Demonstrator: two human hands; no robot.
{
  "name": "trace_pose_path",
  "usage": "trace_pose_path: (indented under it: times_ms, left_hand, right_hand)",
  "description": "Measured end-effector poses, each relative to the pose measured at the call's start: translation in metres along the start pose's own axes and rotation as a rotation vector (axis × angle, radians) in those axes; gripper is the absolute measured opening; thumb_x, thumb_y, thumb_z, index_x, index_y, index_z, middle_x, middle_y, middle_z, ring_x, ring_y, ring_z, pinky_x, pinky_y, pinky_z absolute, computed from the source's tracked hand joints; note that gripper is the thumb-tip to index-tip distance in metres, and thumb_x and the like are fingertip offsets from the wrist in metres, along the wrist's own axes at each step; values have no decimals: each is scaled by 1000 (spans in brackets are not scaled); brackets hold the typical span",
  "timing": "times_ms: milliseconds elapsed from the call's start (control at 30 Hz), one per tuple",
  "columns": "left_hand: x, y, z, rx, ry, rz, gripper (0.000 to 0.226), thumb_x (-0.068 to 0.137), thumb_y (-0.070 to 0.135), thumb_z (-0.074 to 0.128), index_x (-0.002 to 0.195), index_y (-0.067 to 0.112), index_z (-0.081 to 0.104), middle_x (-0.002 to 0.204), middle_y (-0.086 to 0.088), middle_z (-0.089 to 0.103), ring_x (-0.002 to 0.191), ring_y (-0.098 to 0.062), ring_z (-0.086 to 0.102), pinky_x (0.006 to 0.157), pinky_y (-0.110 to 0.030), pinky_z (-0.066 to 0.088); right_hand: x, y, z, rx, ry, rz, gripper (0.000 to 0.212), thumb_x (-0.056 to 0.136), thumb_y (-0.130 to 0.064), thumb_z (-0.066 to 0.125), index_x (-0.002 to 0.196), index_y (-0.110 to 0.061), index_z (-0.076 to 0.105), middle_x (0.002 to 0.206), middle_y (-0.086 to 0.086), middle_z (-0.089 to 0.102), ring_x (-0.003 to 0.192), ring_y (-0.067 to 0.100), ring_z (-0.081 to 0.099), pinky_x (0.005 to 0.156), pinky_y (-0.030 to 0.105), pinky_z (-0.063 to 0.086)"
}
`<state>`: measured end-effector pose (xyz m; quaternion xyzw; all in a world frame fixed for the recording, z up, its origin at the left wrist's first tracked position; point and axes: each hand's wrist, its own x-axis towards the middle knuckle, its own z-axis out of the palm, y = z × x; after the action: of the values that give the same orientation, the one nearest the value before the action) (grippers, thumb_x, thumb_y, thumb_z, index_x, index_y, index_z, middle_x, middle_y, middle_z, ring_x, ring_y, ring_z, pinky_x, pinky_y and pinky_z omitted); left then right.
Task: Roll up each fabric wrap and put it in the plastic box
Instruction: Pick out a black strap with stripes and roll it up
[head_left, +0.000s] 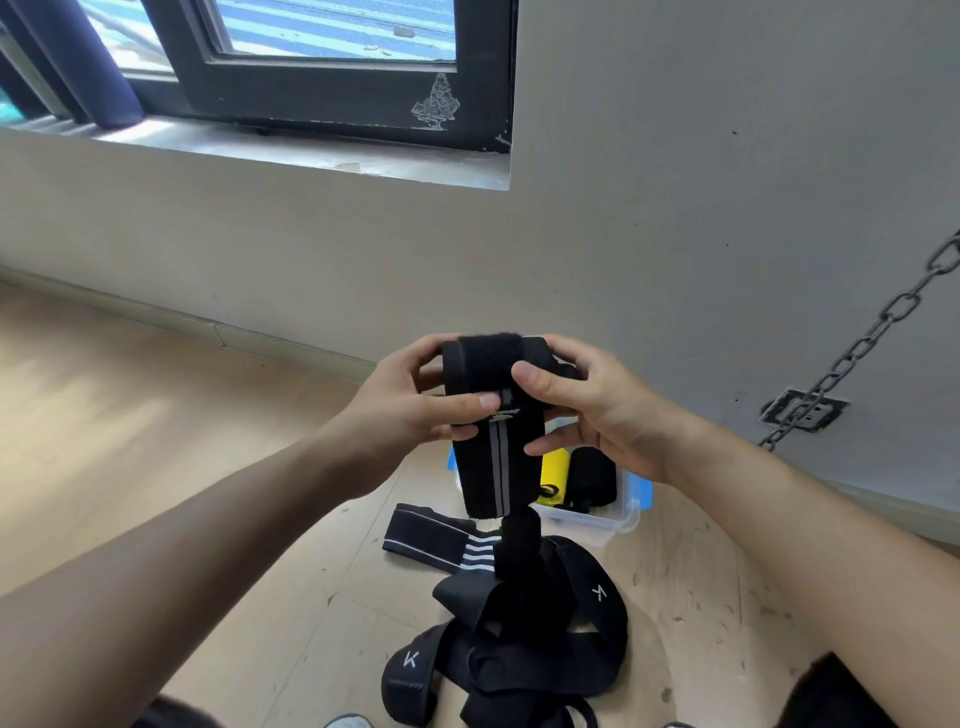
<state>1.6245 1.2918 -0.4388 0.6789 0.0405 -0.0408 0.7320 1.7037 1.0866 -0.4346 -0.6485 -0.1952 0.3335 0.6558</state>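
The fabric wrap (498, 415) is black with a grey stripe down its middle. It is held in the air between both hands, above the floor and in front of the plastic box. Its upper end is bunched into a thick fold or roll (which of the two cannot be told from this angle), and a fuzzy black strip lies across the top. The rest hangs straight down.

The left hand (410, 400) grasps the wrap from the left edge, its thumb pressed across the front and its fingers (415, 358) curled round the back. The right hand (597, 410) grips the right side, thumb on the front near the top, with one finger reaching under the bunched part.

Below and behind the hanging end, the plastic box (618, 519) sits on the wooden floor (156, 415). It is clear with blue at its sides, and it holds a yellow roll (555, 470) and, just beside it, a black roll (592, 475).

Nearer the person, a pile of black wraps (530, 634) lies loose and tangled on the floor. A striped wrap (436, 535) with white bands lies flat at the pile's far left edge.

Beyond these are a pale wall, a dark-framed window (332, 67), a hanging chain (857, 348) and a wall socket (802, 410).
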Motion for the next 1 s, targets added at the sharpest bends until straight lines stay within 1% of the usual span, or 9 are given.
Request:
trace_pose_path:
  times_ms: [167,267,400,533,600,700,800,900,1000]
  left_hand:
    - [2,1,0,-5,-31,-23,64,75,11,82,134,22,61,124,-6,71,111,-24,72,80,-33,60]
    - [0,1,3,27,-108,-112,57,80,25,80,134,27,61,125,-4,71,113,-23,72,84,-37,60]
    - [0,3,7,7,-109,-160,46,90,43,72,132,29,62,124,0,73,111,-25,73,81,-35,60]
    - [1,4,6,14,-45,-122,48,86,37,76,131,28,64,118,0,75,106,-26,74,75,-32,58]
    - [2,1,3,10,-27,-102,54,81,27,84,131,26,64,113,-3,75,106,-27,74,72,-30,58]
    - [2,-3,-1,4,2,-63,61,74,18,83,131,22,62,112,-9,74,108,-30,73,79,-35,60]
    - [3,-4,-2,-4,20,-8,67,70,12,83,133,24,61,114,-9,74,106,-28,73,81,-37,58]
    - [4,-4,0,30,36,30,72,68,7,85,133,26,60,109,-2,75,99,-20,74,74,-32,59]
    - [7,-2,1,55,44,22,73,73,6,89,136,26,58,120,-1,73,106,-22,74,72,-29,58]
  right_hand:
    - [-2,-3,-2,75,26,-36,50,79,-24,77,126,-14,63,117,16,66,101,26,72,66,32,59]
    - [-2,-2,-1,101,37,-61,52,78,-18,77,128,-14,61,119,19,66,101,27,72,68,33,59]
    - [-2,0,-3,97,51,-119,56,76,-7,77,129,-18,61,114,9,67,102,29,73,74,35,61]
    - [-1,2,-2,18,45,-124,62,83,10,72,133,-23,58,128,9,62,110,31,69,83,40,61]
    - [0,3,-2,-1,39,-96,64,81,4,77,134,-26,57,132,9,59,110,29,69,81,40,61]
    - [2,0,-4,4,12,-14,57,81,-26,82,132,-26,59,129,7,63,106,25,71,76,41,61]
    - [3,-2,-2,-6,7,28,49,85,-44,69,128,-23,62,123,10,66,95,24,72,74,42,62]
    - [5,-1,-3,34,32,0,42,89,-34,69,126,-18,62,111,11,69,92,22,72,68,38,61]
    - [7,-1,-6,95,46,-39,46,85,-28,72,127,-12,61,105,10,70,93,24,71,67,34,60]
